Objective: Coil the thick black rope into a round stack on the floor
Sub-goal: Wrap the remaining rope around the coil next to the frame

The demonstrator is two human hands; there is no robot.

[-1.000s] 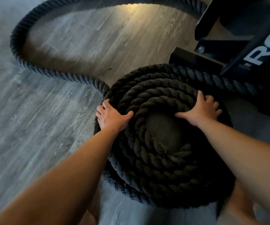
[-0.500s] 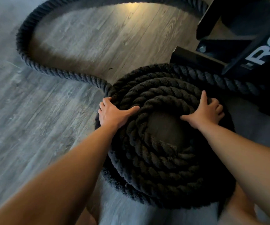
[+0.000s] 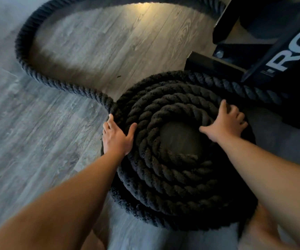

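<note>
The thick black rope (image 3: 172, 174) lies coiled in a round stack of several turns on the floor in front of me. Its loose length (image 3: 24, 56) leaves the coil's far left side and sweeps in a wide loop toward the top of the view. My left hand (image 3: 116, 138) presses on the coil's left rim, fingers fairly straight down the outer side and thumb spread on top. My right hand (image 3: 225, 123) sits on the far right of the top turns. Its thumb reaches toward the central hole and its fingers curl over the outer turns.
A black metal rack base (image 3: 272, 56) with white lettering stands at the far right, close against the coil, and a rope strand (image 3: 235, 87) runs along its foot. Grey wood-look floor (image 3: 37, 141) extends to the left. My knees show at the bottom edge.
My left hand has slid slightly toward me along the coil's left rim. My right hand stays on the same spot, and the coil keeps its shape.
</note>
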